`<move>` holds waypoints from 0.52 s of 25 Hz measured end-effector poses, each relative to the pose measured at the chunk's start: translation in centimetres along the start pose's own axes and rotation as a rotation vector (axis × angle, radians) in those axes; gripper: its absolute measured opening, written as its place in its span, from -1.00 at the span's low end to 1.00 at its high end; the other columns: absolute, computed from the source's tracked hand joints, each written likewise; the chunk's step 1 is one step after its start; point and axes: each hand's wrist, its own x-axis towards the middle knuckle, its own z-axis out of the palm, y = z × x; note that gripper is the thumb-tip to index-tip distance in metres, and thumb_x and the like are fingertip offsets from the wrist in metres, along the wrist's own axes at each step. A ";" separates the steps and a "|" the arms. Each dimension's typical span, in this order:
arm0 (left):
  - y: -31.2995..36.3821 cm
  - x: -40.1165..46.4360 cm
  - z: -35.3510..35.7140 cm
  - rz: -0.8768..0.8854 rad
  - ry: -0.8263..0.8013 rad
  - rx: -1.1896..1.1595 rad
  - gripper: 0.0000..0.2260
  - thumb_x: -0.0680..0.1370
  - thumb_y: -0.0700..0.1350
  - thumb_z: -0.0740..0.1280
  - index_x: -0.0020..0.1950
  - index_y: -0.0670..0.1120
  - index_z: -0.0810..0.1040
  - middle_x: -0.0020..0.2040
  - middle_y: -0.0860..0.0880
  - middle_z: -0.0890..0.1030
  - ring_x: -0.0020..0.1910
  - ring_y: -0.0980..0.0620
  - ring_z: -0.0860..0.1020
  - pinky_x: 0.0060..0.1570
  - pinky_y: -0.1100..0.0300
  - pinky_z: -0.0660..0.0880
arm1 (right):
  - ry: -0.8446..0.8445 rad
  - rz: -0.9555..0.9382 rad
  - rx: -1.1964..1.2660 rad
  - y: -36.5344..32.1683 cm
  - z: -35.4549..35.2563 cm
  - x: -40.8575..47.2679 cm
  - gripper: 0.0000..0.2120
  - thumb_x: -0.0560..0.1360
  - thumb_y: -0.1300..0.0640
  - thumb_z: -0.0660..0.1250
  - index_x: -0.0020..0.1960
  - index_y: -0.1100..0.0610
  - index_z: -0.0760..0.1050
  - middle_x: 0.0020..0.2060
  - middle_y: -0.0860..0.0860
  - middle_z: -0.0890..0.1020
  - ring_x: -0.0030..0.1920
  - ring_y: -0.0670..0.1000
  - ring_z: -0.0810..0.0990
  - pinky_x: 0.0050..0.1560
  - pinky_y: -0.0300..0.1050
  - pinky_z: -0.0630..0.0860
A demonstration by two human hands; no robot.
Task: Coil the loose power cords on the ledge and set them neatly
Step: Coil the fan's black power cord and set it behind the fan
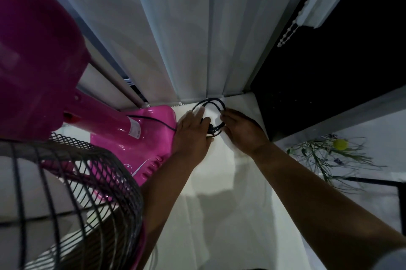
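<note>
One fan grille (66, 193) nearest; left hand (191, 133) and right hand (243, 131) both clasp one coiled cord (211, 103).

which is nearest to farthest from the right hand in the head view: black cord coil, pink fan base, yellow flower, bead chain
From the right hand:
1. black cord coil, touching its fingertips, on the white ledge.
2. pink fan base, to its left, beyond the left hand.
3. yellow flower, off to the right, beyond the ledge.
4. bead chain, hanging at upper right.
</note>
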 end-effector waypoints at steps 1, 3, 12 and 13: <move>0.0 0.1 -0.1 0.003 -0.001 0.000 -0.60 0.47 -0.03 0.40 0.27 -0.09 0.46 0.44 -0.10 0.42 0.47 -0.20 0.27 0.38 -0.11 0.26 | -0.032 -0.016 0.001 0.1 -0.1 0.1 -0.74 0.44 0.28 0.45 0.12 0.31 0.61 0.20 0.22 0.62 0.22 0.20 0.59 0.25 0.06 0.49; 0.0 0.4 -0.5 0.026 0.017 -0.005 -0.67 0.44 -0.04 0.42 0.16 -0.10 0.51 0.17 -0.11 0.60 0.30 -0.21 0.44 0.23 -0.07 0.39 | -0.090 -0.074 0.006 0.5 -0.4 0.3 -0.79 0.49 0.25 0.38 0.11 0.27 0.61 0.29 0.21 0.56 0.30 0.23 0.52 0.31 0.08 0.46; -1.0 0.6 -0.9 0.068 -0.048 0.082 -0.60 0.40 0.15 0.41 0.09 -0.09 0.51 0.12 -0.08 0.54 0.17 -0.14 0.44 0.11 -0.01 0.41 | -0.196 -0.106 -0.241 0.5 -2.2 0.2 -0.71 0.50 -0.11 0.15 -0.01 0.07 0.51 0.10 0.02 0.53 0.03 0.14 0.48 0.00 0.07 0.45; -0.8 0.6 -0.9 0.058 -0.065 0.069 -0.60 0.42 0.14 0.40 0.10 -0.10 0.50 0.14 -0.08 0.53 0.19 -0.13 0.44 0.10 -0.02 0.44 | -0.194 -0.092 -0.249 0.5 -2.1 0.1 -0.69 0.50 -0.12 0.13 -0.01 0.08 0.50 0.11 0.05 0.52 0.03 0.15 0.48 0.01 0.07 0.45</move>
